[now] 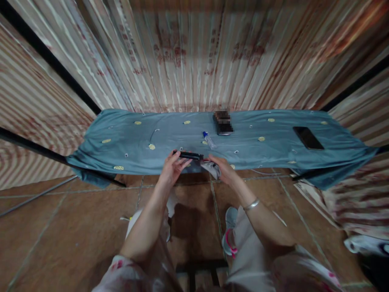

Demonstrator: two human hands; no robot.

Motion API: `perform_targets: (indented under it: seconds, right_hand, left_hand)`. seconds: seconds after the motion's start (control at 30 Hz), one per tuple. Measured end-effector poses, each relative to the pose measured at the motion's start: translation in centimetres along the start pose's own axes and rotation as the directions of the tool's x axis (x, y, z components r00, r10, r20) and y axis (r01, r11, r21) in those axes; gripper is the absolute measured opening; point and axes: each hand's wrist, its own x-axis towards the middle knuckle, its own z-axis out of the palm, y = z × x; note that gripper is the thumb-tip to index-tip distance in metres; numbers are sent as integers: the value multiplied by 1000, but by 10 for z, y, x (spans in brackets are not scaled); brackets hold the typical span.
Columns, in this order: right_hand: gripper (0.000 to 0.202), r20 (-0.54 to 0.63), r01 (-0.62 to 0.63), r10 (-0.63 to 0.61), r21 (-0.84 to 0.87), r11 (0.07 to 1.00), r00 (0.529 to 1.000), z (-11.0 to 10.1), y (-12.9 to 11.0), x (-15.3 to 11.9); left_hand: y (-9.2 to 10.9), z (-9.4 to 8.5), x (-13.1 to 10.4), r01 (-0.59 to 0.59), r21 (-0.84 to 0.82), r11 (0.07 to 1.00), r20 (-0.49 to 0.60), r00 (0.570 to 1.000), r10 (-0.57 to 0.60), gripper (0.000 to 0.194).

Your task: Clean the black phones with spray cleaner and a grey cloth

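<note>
A slim black object (190, 155) is held level over the near edge of the blue cloth-covered table (170, 138). My left hand (174, 167) grips its left end between thumb and fingers. At its right end, my right hand (221, 167) is closed on a grey cloth (211, 168), which hangs below the fingers. Just beyond the hands lies a clear bottle with a blue cap (209, 140). Farther back sits a dark box-like item (223, 122), its upper part blurred by pixels.
A black phone (308, 138) lies towards the table's right end. Dark poles (54, 59) slope along both sides, with striped curtains (188, 61) behind. Below are the tiled floor, my legs and a grey shoe (230, 231).
</note>
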Motion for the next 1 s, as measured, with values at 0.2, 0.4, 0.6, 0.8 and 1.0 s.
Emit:
perform_targets:
  seconds: [0.2,0.4,0.6,0.8,1.0]
  right_hand:
    - [59,105,197,-173,-297,934,979,-3,-6,-2]
    - [56,261,257,-150,-445,858,954,-6,-10,-2]
    - [41,301,331,-175,-611,719,937,-7,-10,0]
    - [39,300,295,-137,-586,755,944,-10,-9,6]
    - [39,201,227,-138,-539,811,970,-12,-7,7]
  left_hand:
    - [-11,4,7,5,109,994,15,1000,-7,60]
    - [-21,4,15,59,206,977,8,998,-62,77]
    - [-25,6,22,73,239,968,5,997,-77,78]
    - [-29,8,25,84,246,966,15,996,-90,81]
    - [-37,8,28,77,210,975,4,997,-80,79]
